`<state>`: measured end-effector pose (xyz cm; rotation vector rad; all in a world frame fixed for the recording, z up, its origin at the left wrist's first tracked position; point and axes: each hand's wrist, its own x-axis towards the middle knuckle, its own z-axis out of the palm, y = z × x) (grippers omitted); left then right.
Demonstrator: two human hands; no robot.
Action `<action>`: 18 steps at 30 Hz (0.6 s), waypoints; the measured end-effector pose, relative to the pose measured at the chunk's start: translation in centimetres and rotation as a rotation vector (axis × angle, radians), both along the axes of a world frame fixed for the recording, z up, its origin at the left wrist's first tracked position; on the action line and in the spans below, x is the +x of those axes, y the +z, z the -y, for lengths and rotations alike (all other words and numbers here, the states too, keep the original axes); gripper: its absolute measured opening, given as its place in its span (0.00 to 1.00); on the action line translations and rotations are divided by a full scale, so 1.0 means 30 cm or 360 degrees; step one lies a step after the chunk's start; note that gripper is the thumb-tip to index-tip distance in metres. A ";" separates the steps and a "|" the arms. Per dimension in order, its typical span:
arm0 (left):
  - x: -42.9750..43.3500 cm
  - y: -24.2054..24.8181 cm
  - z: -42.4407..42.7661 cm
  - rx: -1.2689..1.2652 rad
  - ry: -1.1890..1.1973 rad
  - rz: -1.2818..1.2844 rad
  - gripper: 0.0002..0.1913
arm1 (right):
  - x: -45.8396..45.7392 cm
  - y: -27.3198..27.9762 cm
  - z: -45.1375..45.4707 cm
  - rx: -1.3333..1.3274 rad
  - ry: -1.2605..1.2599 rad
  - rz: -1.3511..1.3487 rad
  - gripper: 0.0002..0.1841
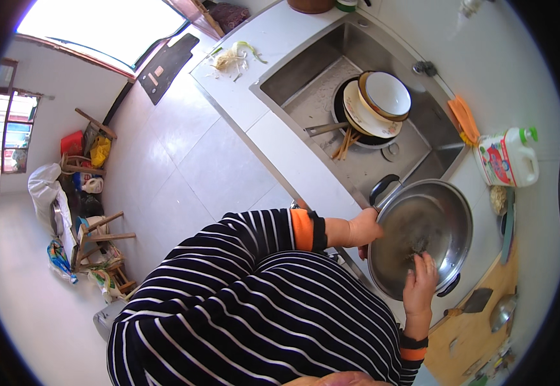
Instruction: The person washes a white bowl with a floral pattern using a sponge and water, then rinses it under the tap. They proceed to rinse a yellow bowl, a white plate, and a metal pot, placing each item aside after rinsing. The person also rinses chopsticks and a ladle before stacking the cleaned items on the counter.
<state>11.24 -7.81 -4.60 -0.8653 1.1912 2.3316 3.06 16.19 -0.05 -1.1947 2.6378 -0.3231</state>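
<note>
A stainless steel wok (424,207) with black side handles rests on the counter beside the sink, with murky water inside. My left hand (365,228) grips its near-left rim, close to one handle. Inside the wok, my right hand (421,277) holds a dark scourer, apparently steel wool (419,244), under its fingertips against the bottom. To the far side lies the steel sink (304,89). In it stands a frying pan (327,129) carrying a floral plate (352,101), a white bowl (388,94) and other stacked dishes. Several wooden chopsticks (345,146) stick out below the plate.
A white detergent bottle (494,161) and orange gloves (464,118) sit along the wall. A cleaver (475,301) and a metal ladle (503,311) lie on a wooden board (446,345) at right. Scallion scraps (229,58) lie on the white counter (280,140). Wooden stools (94,236) stand across the floor.
</note>
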 end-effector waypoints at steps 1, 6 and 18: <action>0.005 0.019 0.036 0.0012 0.0058 -0.0024 0.24 | 0.004 0.026 0.020 -0.0087 -0.0017 -0.0104 0.22; 0.053 0.095 0.266 -0.0042 0.0276 -0.0113 0.14 | -0.008 0.121 0.073 -0.0850 -0.0158 -0.0433 0.16; 0.254 0.186 0.859 -0.0317 0.1130 -0.0146 0.11 | 0.062 -0.329 -0.062 -0.0561 -0.0718 -0.0019 0.19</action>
